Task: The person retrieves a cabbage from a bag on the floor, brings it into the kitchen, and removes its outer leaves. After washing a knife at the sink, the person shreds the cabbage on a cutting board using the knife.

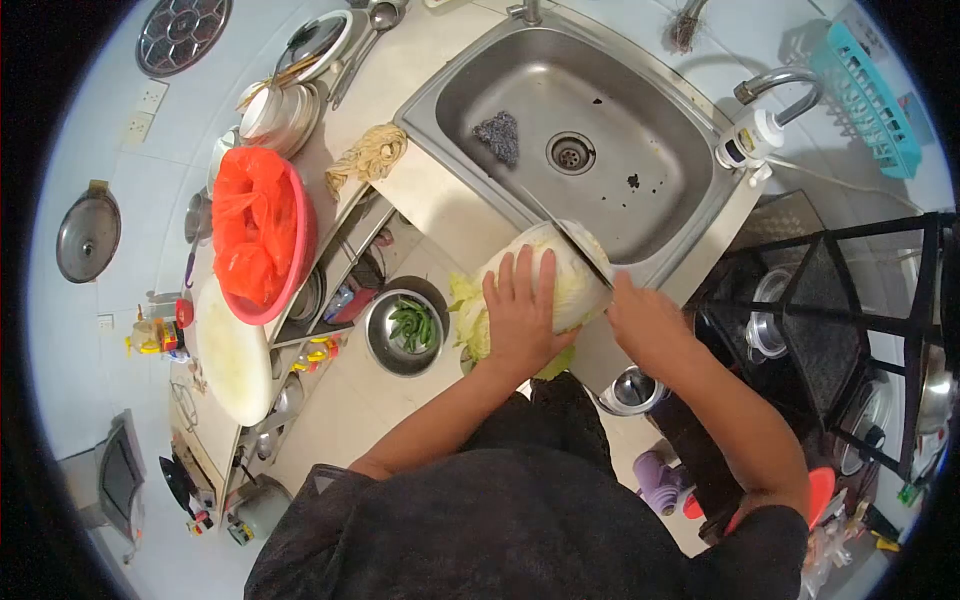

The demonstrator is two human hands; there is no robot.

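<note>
A pale napa cabbage with frilly yellow-green leaves lies at the counter's edge, just in front of the sink. Across its top my left hand is spread, holding it, with the thumb toward its near side. My right hand is closed around the handle of a knife. The blade runs across the sink-side end of the cabbage; how deep it sits in the cabbage I cannot tell. My right fingers hide most of the handle.
The steel sink holds a scouring pad and dark scraps. On the floor stands a metal bowl of green peppers. Left are a pink basin with a red bag and a round white board. A black rack stands right.
</note>
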